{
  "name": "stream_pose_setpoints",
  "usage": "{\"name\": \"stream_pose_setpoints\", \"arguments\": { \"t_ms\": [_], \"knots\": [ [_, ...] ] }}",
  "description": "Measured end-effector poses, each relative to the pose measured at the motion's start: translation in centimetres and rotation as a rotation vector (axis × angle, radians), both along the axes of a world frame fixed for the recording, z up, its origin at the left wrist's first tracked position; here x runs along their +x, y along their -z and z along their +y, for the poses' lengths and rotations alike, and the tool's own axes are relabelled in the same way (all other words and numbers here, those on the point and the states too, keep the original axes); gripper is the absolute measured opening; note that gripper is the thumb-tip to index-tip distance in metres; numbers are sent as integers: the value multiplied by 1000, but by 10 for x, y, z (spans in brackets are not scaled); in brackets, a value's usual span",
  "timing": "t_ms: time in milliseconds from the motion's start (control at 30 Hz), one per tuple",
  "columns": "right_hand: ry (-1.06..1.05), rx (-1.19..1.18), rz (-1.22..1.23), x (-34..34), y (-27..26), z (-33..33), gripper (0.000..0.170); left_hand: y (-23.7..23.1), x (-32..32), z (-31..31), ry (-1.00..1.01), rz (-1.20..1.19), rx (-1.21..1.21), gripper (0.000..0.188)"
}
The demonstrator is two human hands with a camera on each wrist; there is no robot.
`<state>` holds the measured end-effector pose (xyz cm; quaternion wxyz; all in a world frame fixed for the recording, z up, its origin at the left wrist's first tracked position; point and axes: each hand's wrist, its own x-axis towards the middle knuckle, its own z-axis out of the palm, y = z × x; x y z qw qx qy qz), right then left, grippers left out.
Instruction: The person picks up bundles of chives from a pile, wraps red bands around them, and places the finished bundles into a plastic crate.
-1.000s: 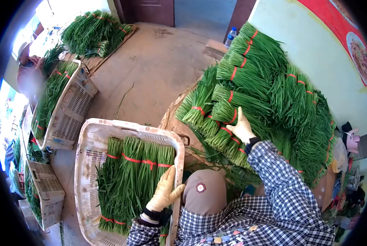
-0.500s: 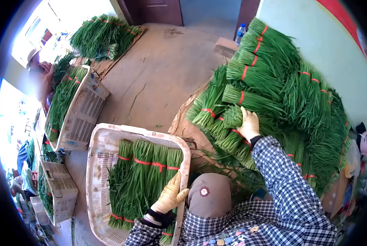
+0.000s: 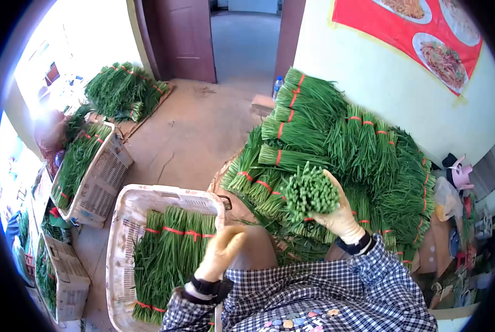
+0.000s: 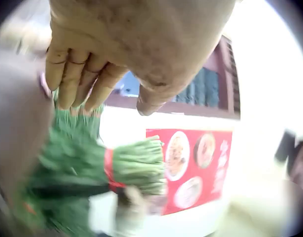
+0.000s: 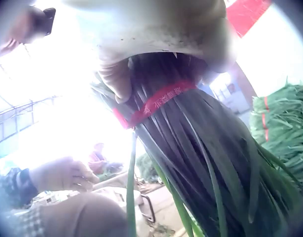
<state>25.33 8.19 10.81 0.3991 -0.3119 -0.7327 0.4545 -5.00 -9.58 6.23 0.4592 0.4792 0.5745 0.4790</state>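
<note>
My right hand (image 3: pixel 336 216), in a pale glove, grips a bundle of green stalks (image 3: pixel 312 191) near its cut ends, held up in front of the pile. A red band (image 5: pixel 161 102) circles that bundle just below the fingers in the right wrist view. My left hand (image 3: pixel 221 253), gloved too, is raised over the near right edge of the white basket (image 3: pixel 173 192) and holds nothing; its fingers (image 4: pixel 72 81) hang relaxed, the thumb apart. Several banded bundles (image 3: pixel 173 249) lie side by side in the basket.
A large pile of banded bundles (image 3: pixel 364 149) stands against the wall at the right. More crates (image 3: pixel 101 177) with greens are at the left, near another person (image 3: pixel 51 133). A bottle (image 3: pixel 278 87) stands by the doorway.
My right hand has lifted a bundle off the pile and brought it nearer. My left hand has come up from the bundles at the basket's edge. The head view has tilted up.
</note>
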Motion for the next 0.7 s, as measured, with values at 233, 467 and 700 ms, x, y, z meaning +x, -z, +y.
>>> {"name": "stream_pose_setpoints", "arguments": {
  "t_ms": [233, 467, 700],
  "knots": [
    [-112, 247, -55, -1, -33, -81, 114, 34, 137, 49, 362, -467, 129, 74],
    [-138, 449, -496, 48, -63, -107, 101, 38, 160, 65, 222, -1779, -56, 63],
    [55, 688, -373, 38, -67, -107, 44, 37, 163, 66, 82, -1649, -198, 57]
  ]
}}
